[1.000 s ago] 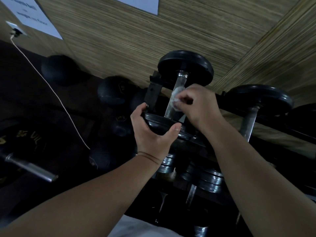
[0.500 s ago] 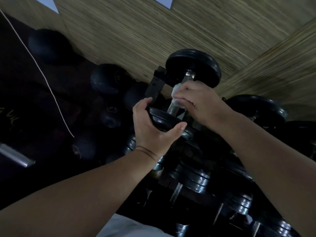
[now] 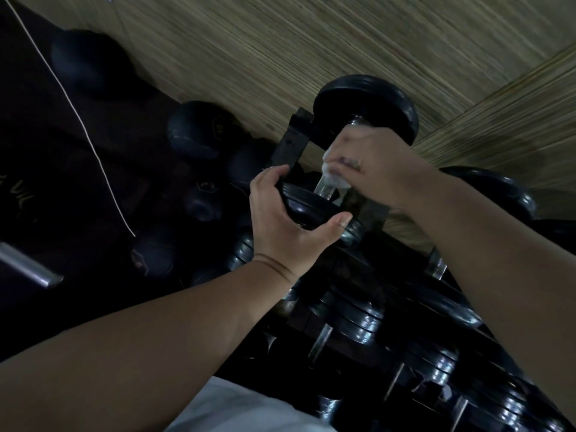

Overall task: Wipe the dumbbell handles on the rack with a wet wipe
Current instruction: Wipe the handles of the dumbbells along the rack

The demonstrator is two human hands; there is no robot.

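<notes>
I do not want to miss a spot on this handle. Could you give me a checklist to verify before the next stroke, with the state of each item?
1. Left hand grips the near plate, steadying it: ok.
2. Right hand holds the wet wipe: ok.
3. Wipe touches the handle: ok.
4. Handle below the wipe is already clean: cannot tell.
5. Far plate sits firmly on the rack: cannot tell.

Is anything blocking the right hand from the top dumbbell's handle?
Nothing visible does. The right hand holds the wet wipe against the handle; the left hand grips the near plate, off the handle.
</notes>
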